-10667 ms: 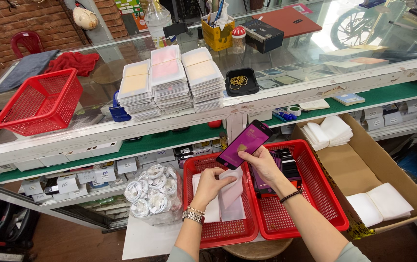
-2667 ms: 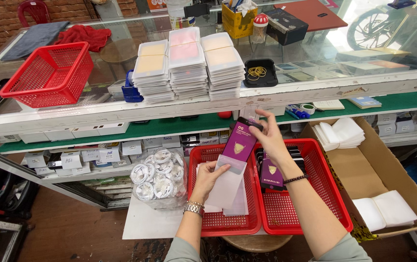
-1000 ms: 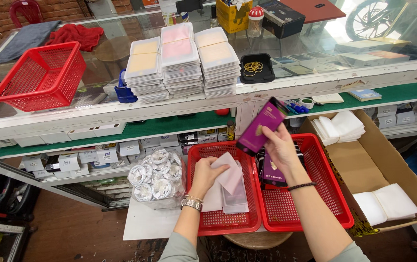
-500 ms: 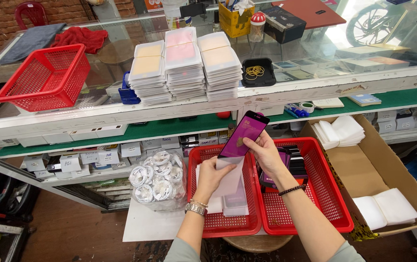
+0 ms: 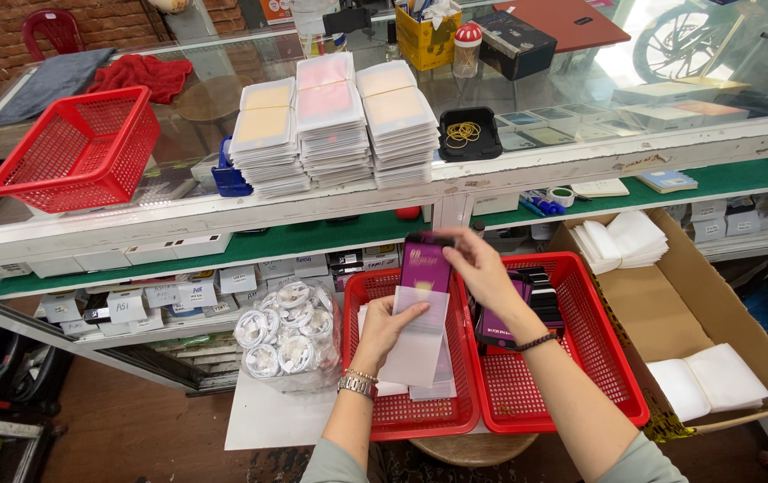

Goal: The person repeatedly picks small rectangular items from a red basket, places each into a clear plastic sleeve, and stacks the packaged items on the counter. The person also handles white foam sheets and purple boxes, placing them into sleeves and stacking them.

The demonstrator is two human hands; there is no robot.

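My right hand (image 5: 478, 268) grips the top of a purple phone-case pack (image 5: 425, 266) and holds it upright over the left red basket (image 5: 420, 413). The pack's lower end sits at the mouth of a clear plastic sleeve (image 5: 418, 338), which my left hand (image 5: 386, 328) holds from the left. More clear sleeves lie under it in that basket. The right red basket (image 5: 572, 394) holds more purple packs (image 5: 497, 324) and dark ones.
Three stacks of bundled white packets (image 5: 330, 121) stand on the glass counter (image 5: 581, 98), beside a black tray of rubber bands (image 5: 465, 134) and an empty red basket (image 5: 80, 148). A bag of coiled white cables (image 5: 284, 333) lies left; a cardboard box (image 5: 697, 313) with white sleeves stands right.
The purple pack has come down from a raised tilt to upright, its lower end now at the clear sleeve in my left hand. Both hands have moved closer together.
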